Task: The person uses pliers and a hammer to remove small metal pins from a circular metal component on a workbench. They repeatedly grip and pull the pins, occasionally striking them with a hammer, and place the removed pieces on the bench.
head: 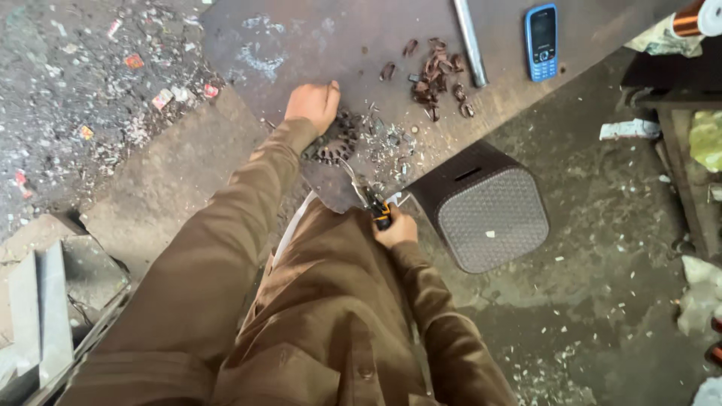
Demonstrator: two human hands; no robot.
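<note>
Pressing the toothed metal ring (335, 140) onto the worktop (316, 37), the left hand (312, 104) lay curled; the right hand (394, 227) fingers gripped pliers (374, 201).

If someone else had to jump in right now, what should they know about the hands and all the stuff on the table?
Left hand: closed, pressing down on the round toothed metal part at the table edge.
Right hand: gripping pliers with the nose pointed at that part.
Nearby: cut scraps beside the part, a pile of brown curled pieces, a metal rod and a blue phone further back. A dark stool stands below.
Done: some bits already lie loose. Left: the part remains under the hand, tool on it.
</note>
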